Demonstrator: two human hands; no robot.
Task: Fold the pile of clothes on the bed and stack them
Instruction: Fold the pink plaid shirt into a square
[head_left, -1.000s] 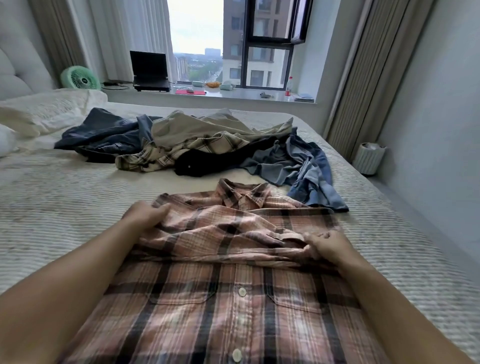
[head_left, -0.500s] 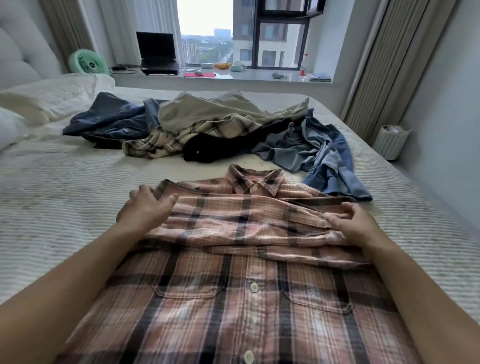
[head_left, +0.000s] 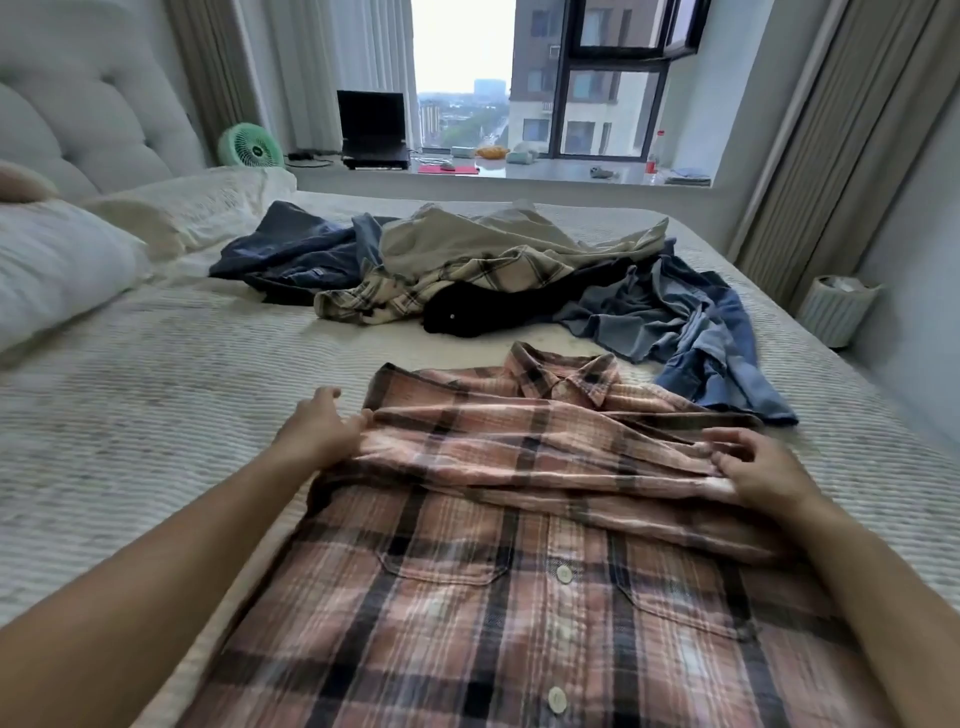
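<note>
Left hand at the left edge of the plaid shirt, fingers curled onto the bunched cloth, thumb tip pinching the fold; right hand at the right edge of the same band, fingers spread and lightly bent, tips pressing on the cloth; whether a pinch is made there cannot be told. Both forearms reaching in from the near corners.

Plaid shirt laid front-up on the bed, in the near centre; long axis running from the near edge away toward the window, collar at the far end, hem out of view at the bottom; button placket up the middle with pale buttons showing, one chest pocket either side. Pink and salmon ground with dark brown to black checks; sleeves folded crosswise over the chest below the collar, forming a rumpled band between the two hands.

Pile of clothes beyond the collar, well apart from the hands: dark blue garment at left, beige cloth over a cream plaid piece, a black item in the middle, blue denim at right, nearly touching the shirt's far right shoulder.

Pillows at left; laptop and green fan on the sill.
</note>
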